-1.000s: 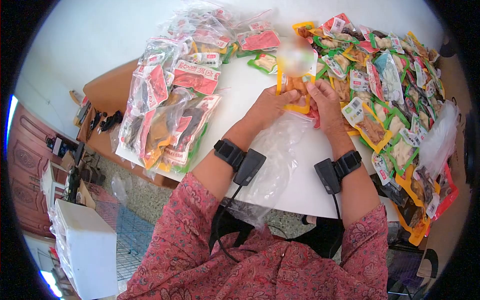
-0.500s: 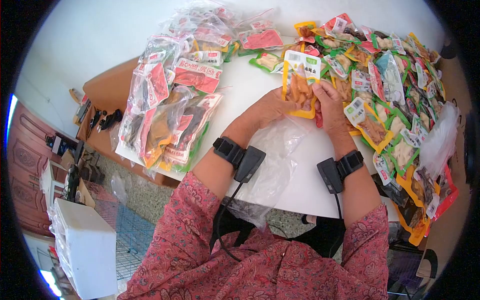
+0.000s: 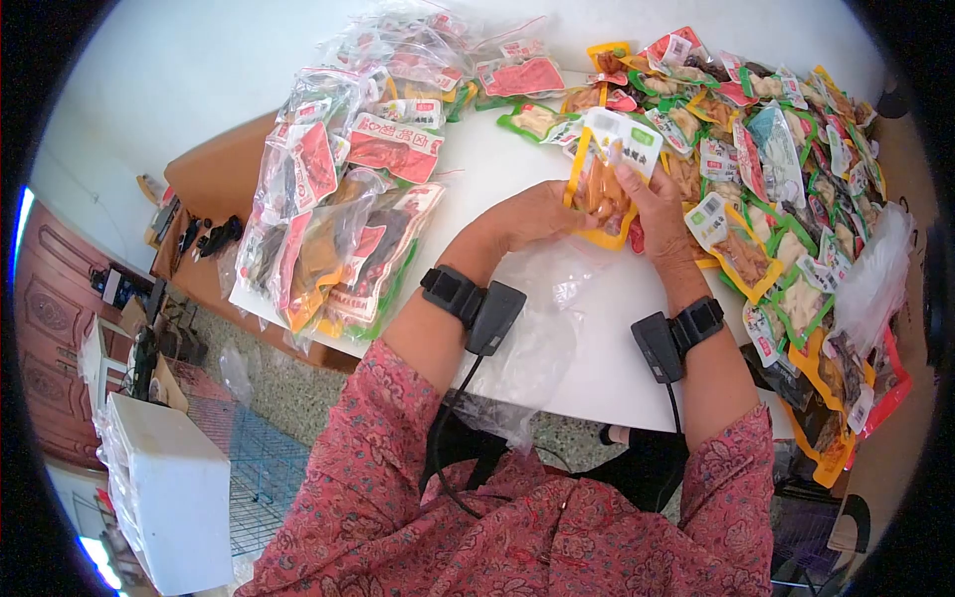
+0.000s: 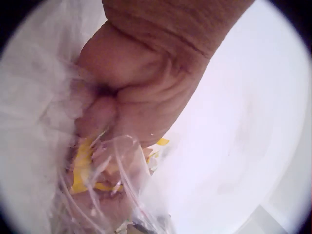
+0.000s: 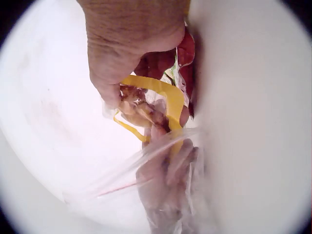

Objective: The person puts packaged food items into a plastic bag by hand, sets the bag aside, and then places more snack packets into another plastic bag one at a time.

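Note:
A yellow-edged food packet (image 3: 601, 187) with a white top is tilted between the two hands in the head view. The right hand (image 3: 657, 214) grips its right side, thumb on the front; a red packet (image 5: 186, 48) shows behind those fingers in the right wrist view. At the packet's lower left is the left hand (image 3: 532, 214), its fingers partly hidden behind it. In the left wrist view, clear film (image 4: 129, 170) covers the curled fingers of the left hand (image 4: 141, 87) and the packet's yellow edge (image 4: 83, 168). A clear plastic bag (image 3: 537, 308) hangs below the hands.
Filled clear bags of packets (image 3: 393, 149) lie along the left of the white table (image 3: 617, 348). A large heap of loose packets (image 3: 786, 199) covers the right side, with a crumpled clear bag (image 3: 875, 264) on it. A white box (image 3: 174, 488) stands at lower left.
The packet has tilted to the right and its white top has come into view. The left thumb, earlier on the packet's front, has slipped lower and behind it. The right thumb has moved up the front.

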`<action>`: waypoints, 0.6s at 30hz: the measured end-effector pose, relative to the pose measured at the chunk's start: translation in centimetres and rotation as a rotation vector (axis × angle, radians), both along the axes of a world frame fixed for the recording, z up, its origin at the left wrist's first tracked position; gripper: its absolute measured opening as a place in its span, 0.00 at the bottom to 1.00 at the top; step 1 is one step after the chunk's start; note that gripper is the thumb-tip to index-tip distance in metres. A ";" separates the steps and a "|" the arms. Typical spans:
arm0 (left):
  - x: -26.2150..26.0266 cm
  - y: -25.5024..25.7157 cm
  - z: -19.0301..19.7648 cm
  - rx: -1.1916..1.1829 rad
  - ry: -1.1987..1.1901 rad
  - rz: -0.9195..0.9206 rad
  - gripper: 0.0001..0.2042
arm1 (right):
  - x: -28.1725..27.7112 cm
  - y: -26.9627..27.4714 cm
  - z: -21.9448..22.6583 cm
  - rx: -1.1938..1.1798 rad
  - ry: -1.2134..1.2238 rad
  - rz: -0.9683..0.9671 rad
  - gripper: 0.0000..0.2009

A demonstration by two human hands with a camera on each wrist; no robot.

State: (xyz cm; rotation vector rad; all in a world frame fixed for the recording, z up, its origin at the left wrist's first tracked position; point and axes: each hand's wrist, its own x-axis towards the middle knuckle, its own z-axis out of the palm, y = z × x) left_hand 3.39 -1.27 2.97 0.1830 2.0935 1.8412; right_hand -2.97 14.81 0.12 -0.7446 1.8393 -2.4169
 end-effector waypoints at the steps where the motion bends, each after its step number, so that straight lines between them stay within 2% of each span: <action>1: 0.0 -0.2 -0.2 0.032 0.015 -0.037 0.15 | 0.2 0.1 0.1 0.034 -0.002 0.016 0.13; 3: -0.1 -0.3 -0.6 0.064 0.030 -0.075 0.15 | 0.4 0.2 0.3 0.068 -0.004 0.031 0.14; 5: -0.1 -0.2 -0.6 0.151 0.052 -0.110 0.18 | 0.5 0.3 0.3 -0.044 -0.211 0.153 0.15; 8: 0.1 0.0 -0.4 0.191 0.031 -0.117 0.22 | 0.3 0.4 0.1 -0.093 -0.255 0.165 0.15; 11: -0.3 -0.1 -0.8 0.181 0.046 -0.154 0.25 | 0.5 0.3 0.3 -0.113 -0.234 0.169 0.16; 18: -0.6 -0.1 -1.0 0.154 0.060 -0.153 0.26 | 0.5 0.5 0.4 -0.108 -0.238 0.192 0.16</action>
